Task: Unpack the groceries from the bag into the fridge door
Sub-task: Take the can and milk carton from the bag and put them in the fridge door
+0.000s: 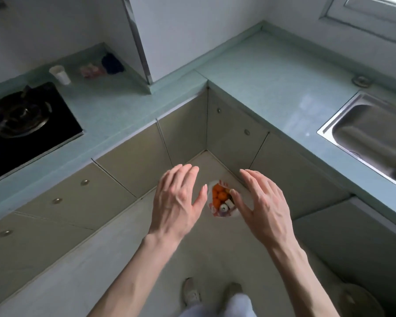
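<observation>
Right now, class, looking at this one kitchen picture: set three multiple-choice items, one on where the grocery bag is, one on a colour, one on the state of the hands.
1. Where is the bag?
A. on the counter
B. on the floor in the cabinet corner
C. in the sink

2. What colour are the round fruits in it?
A. orange
B. green
C. purple

3. How are the left hand and right hand?
A. both gripping the bag
B. one holding a cup
C. both open, holding nothing

Answers: B, it lies below between the cabinets; A, orange shows in its mouth; C, fingers are straight and spread.
</observation>
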Motion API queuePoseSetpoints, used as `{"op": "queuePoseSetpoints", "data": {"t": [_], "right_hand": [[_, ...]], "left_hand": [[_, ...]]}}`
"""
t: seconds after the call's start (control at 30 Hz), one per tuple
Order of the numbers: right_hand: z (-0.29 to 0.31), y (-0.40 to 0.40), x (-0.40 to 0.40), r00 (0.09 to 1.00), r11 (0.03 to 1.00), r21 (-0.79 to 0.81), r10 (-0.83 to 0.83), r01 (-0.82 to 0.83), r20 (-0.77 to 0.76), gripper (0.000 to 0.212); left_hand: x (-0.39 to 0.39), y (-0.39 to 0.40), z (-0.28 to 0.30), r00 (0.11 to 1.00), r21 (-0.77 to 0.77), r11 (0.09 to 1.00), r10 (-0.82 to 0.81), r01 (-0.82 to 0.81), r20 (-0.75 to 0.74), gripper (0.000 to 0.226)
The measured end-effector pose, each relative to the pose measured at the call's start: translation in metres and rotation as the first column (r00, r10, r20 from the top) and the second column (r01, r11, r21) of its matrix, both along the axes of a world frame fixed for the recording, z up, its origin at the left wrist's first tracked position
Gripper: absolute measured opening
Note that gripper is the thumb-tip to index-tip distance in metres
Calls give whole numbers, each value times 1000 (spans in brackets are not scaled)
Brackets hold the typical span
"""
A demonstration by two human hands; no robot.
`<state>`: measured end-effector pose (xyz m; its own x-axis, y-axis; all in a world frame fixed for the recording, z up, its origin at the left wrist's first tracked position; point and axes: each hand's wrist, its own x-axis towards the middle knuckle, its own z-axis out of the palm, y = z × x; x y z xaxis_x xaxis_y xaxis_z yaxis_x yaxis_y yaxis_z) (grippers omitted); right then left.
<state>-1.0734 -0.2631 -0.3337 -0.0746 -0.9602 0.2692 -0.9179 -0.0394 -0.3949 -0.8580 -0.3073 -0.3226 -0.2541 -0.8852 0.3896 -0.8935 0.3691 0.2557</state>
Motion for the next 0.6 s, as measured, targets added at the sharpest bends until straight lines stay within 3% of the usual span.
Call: {"op": "queuePoseSetpoints", "data": {"t": [0.23,0.6], "right_hand": [[-107,-44,-23,999,991,130,-35,35,0,46],[-300,-72,-58,1000,977,212,-26,29,-16,53]], "left_hand": [[-10,-41,-105,993,126,992,13,2,-119,42],[-48,-81,-321,992,246,965,-66,90,-104,44]]}}
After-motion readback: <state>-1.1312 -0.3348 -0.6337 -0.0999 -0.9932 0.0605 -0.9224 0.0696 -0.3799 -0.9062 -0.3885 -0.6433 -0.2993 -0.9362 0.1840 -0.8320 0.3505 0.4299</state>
